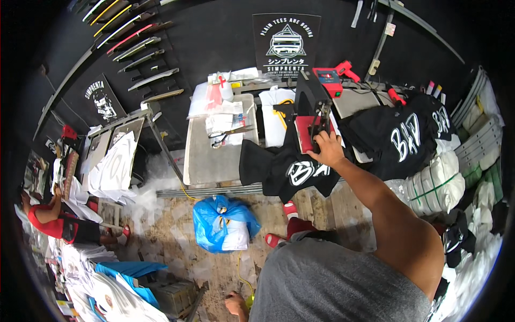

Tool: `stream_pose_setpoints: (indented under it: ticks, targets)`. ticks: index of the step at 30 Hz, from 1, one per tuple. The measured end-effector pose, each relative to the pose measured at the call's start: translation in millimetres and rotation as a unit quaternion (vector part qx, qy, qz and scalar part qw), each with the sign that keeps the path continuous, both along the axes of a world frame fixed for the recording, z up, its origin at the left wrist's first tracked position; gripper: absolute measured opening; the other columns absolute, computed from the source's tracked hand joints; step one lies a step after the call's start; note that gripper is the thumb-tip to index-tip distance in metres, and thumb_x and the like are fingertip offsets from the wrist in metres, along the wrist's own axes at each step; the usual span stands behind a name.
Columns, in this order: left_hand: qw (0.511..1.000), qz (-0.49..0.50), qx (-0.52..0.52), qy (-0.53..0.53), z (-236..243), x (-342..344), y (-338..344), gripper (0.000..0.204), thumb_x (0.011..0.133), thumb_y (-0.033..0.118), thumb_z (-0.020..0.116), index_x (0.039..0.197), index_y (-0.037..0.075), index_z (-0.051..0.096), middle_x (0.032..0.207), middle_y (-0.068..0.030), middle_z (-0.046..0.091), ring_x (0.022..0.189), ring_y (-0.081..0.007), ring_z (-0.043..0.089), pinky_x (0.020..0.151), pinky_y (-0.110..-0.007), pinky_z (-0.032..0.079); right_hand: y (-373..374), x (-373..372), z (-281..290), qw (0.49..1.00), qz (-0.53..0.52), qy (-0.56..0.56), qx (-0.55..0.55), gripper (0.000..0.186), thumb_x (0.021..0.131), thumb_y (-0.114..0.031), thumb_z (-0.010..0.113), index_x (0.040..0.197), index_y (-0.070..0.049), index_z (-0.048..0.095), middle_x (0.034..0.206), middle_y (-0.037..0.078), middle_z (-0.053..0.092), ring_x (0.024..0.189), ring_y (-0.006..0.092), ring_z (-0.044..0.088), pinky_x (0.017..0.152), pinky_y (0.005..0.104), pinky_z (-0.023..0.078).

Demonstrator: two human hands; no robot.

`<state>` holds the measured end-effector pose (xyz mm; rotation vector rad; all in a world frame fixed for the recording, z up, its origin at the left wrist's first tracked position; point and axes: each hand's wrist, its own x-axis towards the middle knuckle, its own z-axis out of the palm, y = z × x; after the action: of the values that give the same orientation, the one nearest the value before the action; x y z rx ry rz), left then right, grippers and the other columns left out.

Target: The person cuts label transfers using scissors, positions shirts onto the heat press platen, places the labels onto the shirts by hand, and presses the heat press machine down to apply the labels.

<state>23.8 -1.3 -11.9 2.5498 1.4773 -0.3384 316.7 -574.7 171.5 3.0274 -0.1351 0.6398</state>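
A small heat press with a red plate stands on the workbench before me. My right hand reaches forward to it, fingers curled over the dark handle at its front; the fingers partly hide the grip. Beneath the press lies a black T-shirt with white lettering, its lower part hanging over the bench's front edge. My left hand hangs low at my side above the floor, fingers curled in, with nothing visible in it.
More black printed shirts lie right of the press. Scissors rest on plastic packets to the left. Behind are a red control box and a red heat gun. A blue bag sits on the floor. Another person works far left.
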Motion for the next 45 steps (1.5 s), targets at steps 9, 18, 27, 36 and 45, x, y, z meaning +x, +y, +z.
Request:
stream_pose_setpoints:
  ticks: [9, 18, 27, 36, 45]
  targets:
    - [0.999, 0.021, 0.034, 0.03, -15, -3, 5, 0.049, 0.09, 0.044, 0.051, 0.086, 0.001, 0.074, 0.087, -0.0238, 0.073, 0.081, -0.041, 0.073, 0.071, -0.051, 0.058, -1, 3, -8, 1.0, -0.008, -0.015, -0.014, 0.046, 0.076, -0.048, 0.074, 0.108, -0.016, 0.065, 0.111, 0.004, 0.054, 0.102, 0.0319, 0.049, 0.084, 0.0514, 0.037]
    - [0.999, 0.028, 0.028, 0.02, -13, -4, 4, 0.056, 0.091, 0.047, 0.05, 0.086, -0.004, 0.072, 0.09, -0.0257, 0.073, 0.083, -0.0412, 0.073, 0.074, -0.05, 0.059, 2, 2, -4, 1.0, -0.018, 0.003, -0.009, 0.045, 0.076, -0.047, 0.073, 0.109, -0.016, 0.065, 0.111, 0.005, 0.053, 0.103, 0.0325, 0.049, 0.086, 0.0511, 0.037]
    - [0.998, 0.039, -0.002, 0.043, -6, 0, 5, 0.055, 0.09, 0.047, 0.05, 0.088, -0.004, 0.071, 0.09, -0.0252, 0.073, 0.082, -0.0405, 0.073, 0.073, -0.05, 0.059, 3, 3, -3, 1.0, -0.016, -0.005, -0.008, 0.045, 0.075, -0.045, 0.074, 0.108, -0.016, 0.065, 0.111, 0.004, 0.054, 0.103, 0.0318, 0.05, 0.085, 0.0507, 0.037]
    - [0.998, 0.035, 0.041, 0.041, -13, -3, 3, 0.056, 0.09, 0.048, 0.052, 0.089, -0.004, 0.071, 0.089, -0.0244, 0.073, 0.082, -0.0398, 0.073, 0.074, -0.05, 0.059, 6, 2, 0, 1.0, -0.012, -0.019, -0.009, 0.044, 0.074, -0.043, 0.074, 0.107, -0.015, 0.065, 0.11, 0.005, 0.055, 0.102, 0.033, 0.05, 0.086, 0.0519, 0.038]
    - [0.999, 0.027, 0.02, 0.035, 0, 0, 0, 0.056, 0.09, 0.049, 0.052, 0.089, -0.004, 0.072, 0.091, -0.0255, 0.073, 0.084, -0.0396, 0.073, 0.074, -0.049, 0.059, 3, 3, -3, 1.0, -0.014, -0.014, -0.012, 0.045, 0.074, -0.043, 0.074, 0.108, -0.015, 0.065, 0.11, 0.005, 0.055, 0.102, 0.033, 0.05, 0.085, 0.0509, 0.038]
